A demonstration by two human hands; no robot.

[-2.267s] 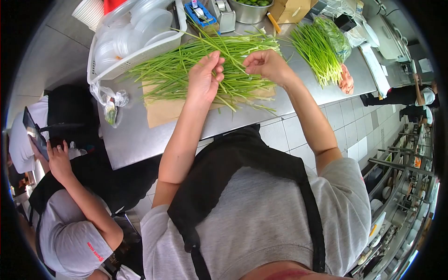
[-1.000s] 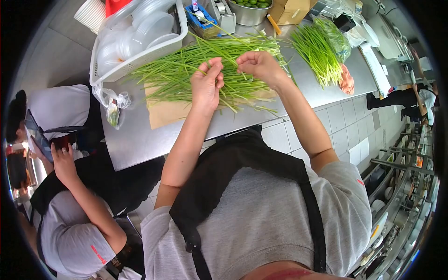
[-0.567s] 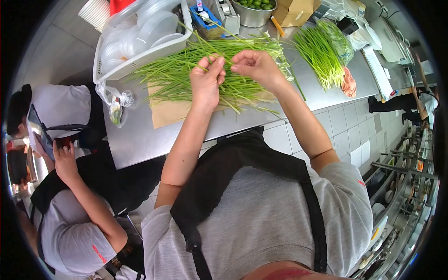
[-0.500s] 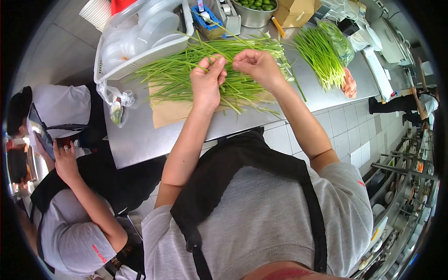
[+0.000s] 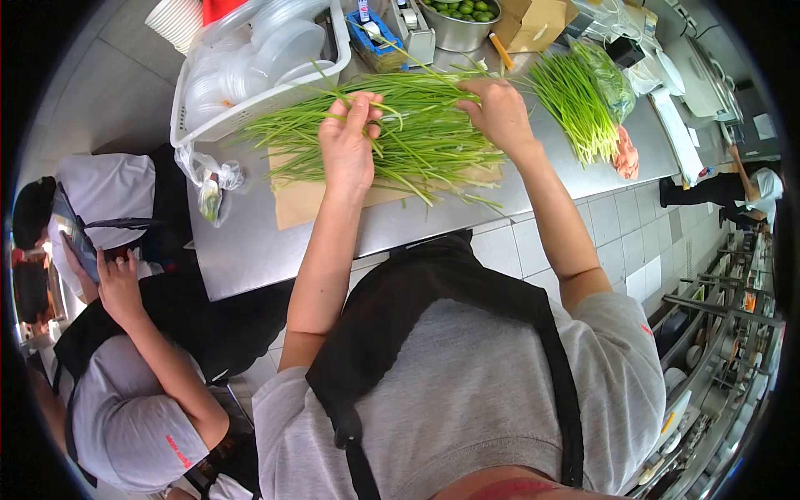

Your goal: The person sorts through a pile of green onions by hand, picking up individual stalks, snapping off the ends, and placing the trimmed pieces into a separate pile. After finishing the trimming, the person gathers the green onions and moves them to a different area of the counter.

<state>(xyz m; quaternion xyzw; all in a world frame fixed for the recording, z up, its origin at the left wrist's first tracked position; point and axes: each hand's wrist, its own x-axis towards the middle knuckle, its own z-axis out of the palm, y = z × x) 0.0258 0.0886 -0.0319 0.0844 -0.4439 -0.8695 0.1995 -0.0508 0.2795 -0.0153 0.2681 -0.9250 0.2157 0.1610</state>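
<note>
A loose pile of long green chives (image 5: 433,142) with pale ends lies on brown paper (image 5: 302,202) on the steel table. My left hand (image 5: 348,146) is raised over the left part of the pile, its thumb and fingers closed on a few chive stalks that stick out past the fingertips. Over the pale ends on the right, my right hand (image 5: 502,115) points downward with thumb and forefinger bent around chives at the pile's edge. How many stalks are between those fingers is hard to make out.
A white basket (image 5: 250,117) of clear plastic lids stands at the back left. Behind the pile are a tape dispenser (image 5: 414,33) and a pot (image 5: 462,32) of green limes. A second chive bunch (image 5: 575,104) lies right. A co-worker (image 5: 125,292) holding a tablet stands left.
My right hand has moved right, from close beside my left hand to the pale ends of the pile. My left hand has shifted slightly left, still holding stalks.
</note>
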